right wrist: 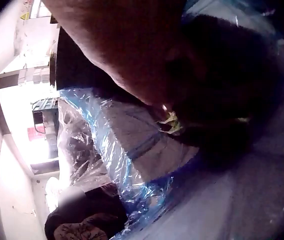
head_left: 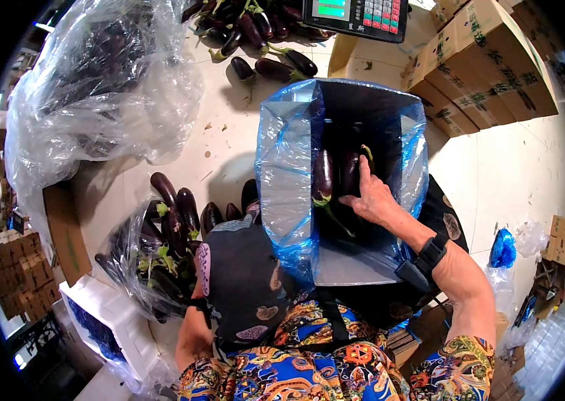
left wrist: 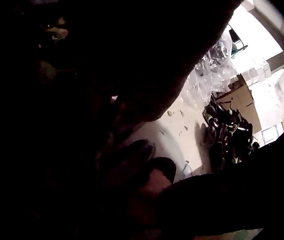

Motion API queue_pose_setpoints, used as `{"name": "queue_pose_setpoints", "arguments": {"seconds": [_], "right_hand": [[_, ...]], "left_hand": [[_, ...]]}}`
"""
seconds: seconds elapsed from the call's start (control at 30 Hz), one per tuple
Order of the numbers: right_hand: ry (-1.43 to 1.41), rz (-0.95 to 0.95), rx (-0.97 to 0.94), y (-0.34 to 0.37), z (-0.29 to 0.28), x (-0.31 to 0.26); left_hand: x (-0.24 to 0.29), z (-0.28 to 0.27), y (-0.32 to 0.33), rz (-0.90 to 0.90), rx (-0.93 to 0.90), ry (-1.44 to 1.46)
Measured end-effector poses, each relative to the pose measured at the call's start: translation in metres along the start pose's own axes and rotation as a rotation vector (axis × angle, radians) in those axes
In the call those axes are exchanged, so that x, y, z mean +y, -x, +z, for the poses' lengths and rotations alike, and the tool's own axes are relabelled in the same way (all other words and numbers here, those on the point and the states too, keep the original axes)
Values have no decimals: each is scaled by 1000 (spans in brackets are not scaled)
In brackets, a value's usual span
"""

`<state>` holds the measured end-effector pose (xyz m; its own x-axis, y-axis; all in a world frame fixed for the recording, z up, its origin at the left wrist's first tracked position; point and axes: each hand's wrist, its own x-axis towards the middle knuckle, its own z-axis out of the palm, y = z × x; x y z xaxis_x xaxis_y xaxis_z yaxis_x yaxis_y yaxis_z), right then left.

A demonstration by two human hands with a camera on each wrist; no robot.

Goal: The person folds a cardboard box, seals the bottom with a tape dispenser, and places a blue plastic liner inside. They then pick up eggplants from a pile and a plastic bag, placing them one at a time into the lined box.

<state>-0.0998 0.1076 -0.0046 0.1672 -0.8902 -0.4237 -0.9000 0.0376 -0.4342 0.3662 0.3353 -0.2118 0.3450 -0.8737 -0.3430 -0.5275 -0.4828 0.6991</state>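
In the head view my right hand (head_left: 372, 200) reaches into a box (head_left: 286, 180) lined with blue plastic. Its index finger lies straight over the stem end of a dark eggplant (head_left: 349, 175), and the thumb touches near the other end. Beside it lies another eggplant (head_left: 323, 175) with its green stem toward me. My left forearm (head_left: 194, 337) extends beside my leg toward eggplants (head_left: 174, 224) in clear plastic; the hand is mostly hidden there. The left wrist view shows the left hand (left wrist: 157, 85) only as a dark shape. Shadow hides the right hand's other fingers in the right wrist view.
Loose eggplants (head_left: 252, 30) lie on the floor ahead, near a scale (head_left: 356, 17). A large clear plastic bag (head_left: 105, 87) stands front left, stacked cartons (head_left: 483, 67) front right. A white foam box (head_left: 105, 321) is at lower left.
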Motion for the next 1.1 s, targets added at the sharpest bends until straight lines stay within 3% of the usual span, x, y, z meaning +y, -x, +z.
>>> {"name": "queue_pose_setpoints", "arguments": {"seconds": [0.1, 0.23, 0.33, 0.37, 0.4, 0.47, 0.5, 0.53, 0.57, 0.63, 0.77, 0.8, 0.87, 0.9, 0.93, 1.0, 1.03, 1.1], "right_hand": [[80, 108, -135, -1, -11, -8], [-2, 116, -108, 0, -4, -2], [-35, 138, -68, 1, -1, -2], [-71, 161, -67, 1, -1, -1], [-93, 166, -60, -1, 1, 4], [-95, 40, -9, -2, 13, 20], [-59, 35, -3, -2, 15, 21], [-24, 120, -50, -3, 13, 14], [-37, 19, -2, -5, 20, 28], [3, 148, -56, -3, 14, 19], [34, 116, -6, -3, 9, 17], [17, 125, -10, -1, 6, 8], [-18, 156, -22, -4, 6, 14], [-65, 205, -51, -6, 5, 18], [-94, 169, -42, -6, 6, 26], [-155, 98, -16, -6, 8, 39], [-142, 106, -17, -5, 7, 35], [-192, 153, -43, -5, 7, 35]], "left_hand": [[-8, 2, -4, 30, 3, 20], [13, 4, -4, -53, -1, -23], [29, 3, -1, -19, 44, -4], [21, 5, -2, -1, 32, -102], [-18, 17, -6, 47, 23, 71], [59, -10, 12, -55, 26, -59], [17, 0, 14, -53, 58, 62], [47, -16, 19, -105, 69, -14], [28, -21, 23, -58, 86, 5], [21, -48, 27, -144, 209, 44], [-9, -99, 37, -290, 451, 95], [-27, -115, 38, -364, 465, 126], [-83, -136, 33, -390, 592, 2], [-102, -150, 33, -370, 572, -40], [-60, -163, 33, -501, 616, 239], [-86, -179, 20, -247, 733, -101], [-27, -191, 17, -233, 702, -232], [-11, -185, -2, -148, 616, -296]]}}
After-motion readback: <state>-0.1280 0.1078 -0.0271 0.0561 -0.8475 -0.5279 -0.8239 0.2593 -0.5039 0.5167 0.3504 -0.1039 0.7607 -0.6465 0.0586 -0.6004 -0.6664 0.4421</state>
